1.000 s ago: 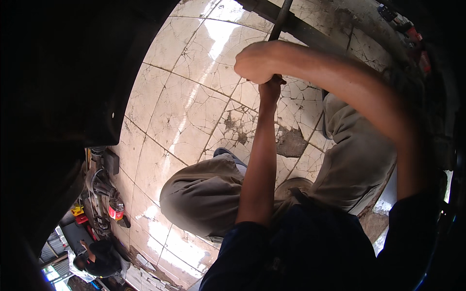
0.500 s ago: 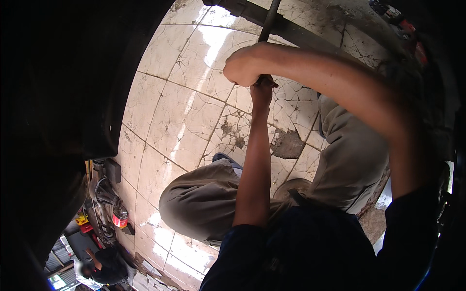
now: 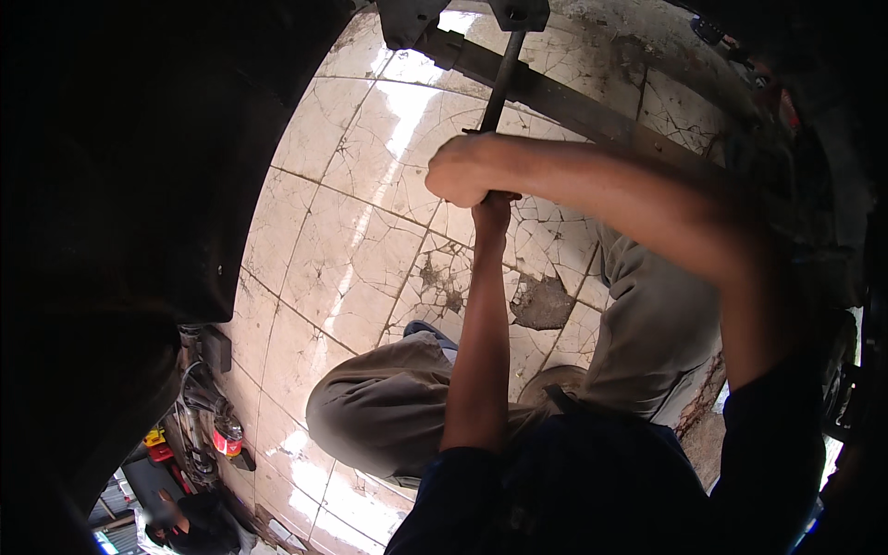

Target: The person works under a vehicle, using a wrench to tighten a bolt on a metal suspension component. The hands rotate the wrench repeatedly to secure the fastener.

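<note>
A dark metal rod (image 3: pixel 502 85) runs from my hands up to a dark bracket (image 3: pixel 519 13) at the top of the view. Wrapped round the rod's lower part, my right hand (image 3: pixel 459 171) is closed in a fist, its forearm coming across from the right. Just below it, my left hand (image 3: pixel 492 211) is closed on the same rod, partly covered by my right hand. Whatever lies inside the two grips is hidden. Behind the rod, a long dark beam (image 3: pixel 573 109) crosses at a slant.
Cracked pale floor tiles (image 3: pixel 314 240) lie below, with a broken patch (image 3: pixel 542 302). A large dark body (image 3: pixel 111 185) fills the left. Metal parts (image 3: pixel 196 407) and a red-labelled bottle (image 3: pixel 228 437) are at lower left, near another person (image 3: pixel 199 523). My bent knees flank my left arm.
The view has shifted, so my hands and the floor sit lower in the picture. More of the rod and the bracket above it now shows. Both hands stay closed on the rod.
</note>
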`<state>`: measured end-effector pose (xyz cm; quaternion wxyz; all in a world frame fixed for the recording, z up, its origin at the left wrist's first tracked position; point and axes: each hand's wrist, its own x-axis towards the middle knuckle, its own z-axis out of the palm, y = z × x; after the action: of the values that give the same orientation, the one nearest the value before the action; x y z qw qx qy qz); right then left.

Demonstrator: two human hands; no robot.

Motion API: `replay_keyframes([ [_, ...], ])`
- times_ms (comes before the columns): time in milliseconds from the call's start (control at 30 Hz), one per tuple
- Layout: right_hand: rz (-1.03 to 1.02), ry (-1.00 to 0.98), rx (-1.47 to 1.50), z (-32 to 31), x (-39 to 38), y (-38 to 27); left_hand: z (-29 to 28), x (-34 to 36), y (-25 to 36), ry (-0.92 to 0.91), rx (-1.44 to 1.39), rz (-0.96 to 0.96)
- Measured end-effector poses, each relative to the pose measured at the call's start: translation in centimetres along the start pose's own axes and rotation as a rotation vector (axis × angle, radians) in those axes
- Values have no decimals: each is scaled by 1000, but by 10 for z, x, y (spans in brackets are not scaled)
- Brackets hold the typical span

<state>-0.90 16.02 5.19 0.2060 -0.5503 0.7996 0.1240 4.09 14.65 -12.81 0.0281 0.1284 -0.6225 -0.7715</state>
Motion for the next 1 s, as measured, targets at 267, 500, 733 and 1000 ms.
replay_keyframes([
  [267,-77,54,68,-3,24,-14,-37,-5,-15,33,-43,-9],
  [500,-53,21,91,-10,19,-15,-37,-5,-13,38,-11,-56],
  [733,2,-50,7,-5,14,-9,-11,-11,10,63,106,-35],
  [1000,-61,30,-14,4,21,-7,-23,-9,9,-22,259,-72],
])
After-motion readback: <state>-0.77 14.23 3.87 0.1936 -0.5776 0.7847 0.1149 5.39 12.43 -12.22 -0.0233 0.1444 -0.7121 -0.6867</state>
